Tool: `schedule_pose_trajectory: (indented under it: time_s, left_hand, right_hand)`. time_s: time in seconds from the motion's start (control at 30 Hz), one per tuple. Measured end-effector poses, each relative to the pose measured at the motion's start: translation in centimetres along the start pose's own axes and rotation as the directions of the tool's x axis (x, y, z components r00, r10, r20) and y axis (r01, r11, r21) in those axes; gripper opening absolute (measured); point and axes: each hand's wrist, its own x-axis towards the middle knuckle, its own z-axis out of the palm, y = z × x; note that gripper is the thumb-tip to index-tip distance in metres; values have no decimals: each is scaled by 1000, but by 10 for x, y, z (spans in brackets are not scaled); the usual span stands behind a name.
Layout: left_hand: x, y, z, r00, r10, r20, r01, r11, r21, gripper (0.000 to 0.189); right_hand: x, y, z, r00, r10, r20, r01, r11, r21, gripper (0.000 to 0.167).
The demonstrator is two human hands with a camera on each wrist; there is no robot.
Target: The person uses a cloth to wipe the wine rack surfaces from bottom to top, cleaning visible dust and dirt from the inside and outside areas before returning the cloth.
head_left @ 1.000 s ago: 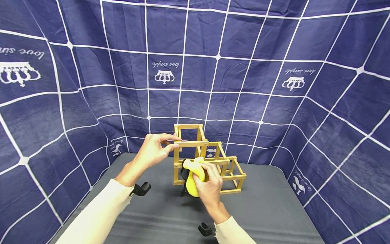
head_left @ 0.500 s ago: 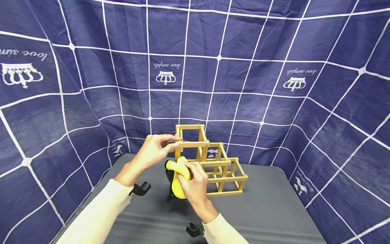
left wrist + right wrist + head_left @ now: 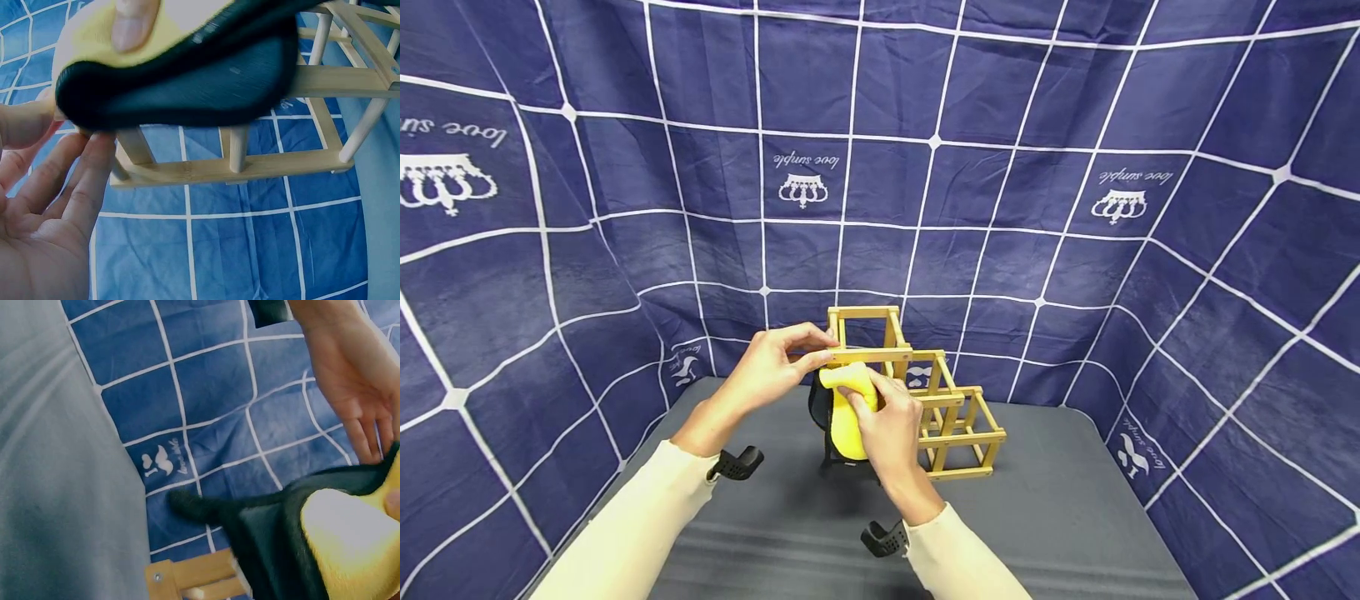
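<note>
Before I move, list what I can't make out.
Head: the lower left of the wooden rack, hidden behind the yellow item and right hand.
Left wrist: the item's top, cut off by the upper edge; its black part, blurred.
Right wrist: the item, cut off at the bottom.

Dark grey flat surface (image 3: 1060,508) across the lower middle of the head frame, broad at the bottom edge, narrowing toward the back. Faint paler bands run across its near part. Wooden rack (image 3: 942,401) stands directly on it, around centre, tiers stepping down toward the right. Soft shadow (image 3: 816,497) falls on the grey at lower centre, left of the rack's lowest tier.
</note>
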Motion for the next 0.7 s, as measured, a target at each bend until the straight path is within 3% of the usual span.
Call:
schedule_pose_trajectory:
  time_s: [0.17,0.4,0.53,0.7]
  left_hand:
    - [1,3,-1,1000,12,-16,-12,1000,-10,14]
    - [1,3,-2,999,16,-39,-15,1000,21,10]
    - [0,3,0,999,22,-46,-21,1000,21,10]
    - [0,3,3,999,15,-47,-16,1000,-9,13]
  right_hand:
    - [10,-7,7,991,63,120,-58,997,-44,33]
    - [21,-12,6,951,157,266,-143,987,-70,34]
    - [21,-13,5,944,149,293,-122,986,-110,32]
    - [14,-14,1,957,112,267,-72,985,-158,32]
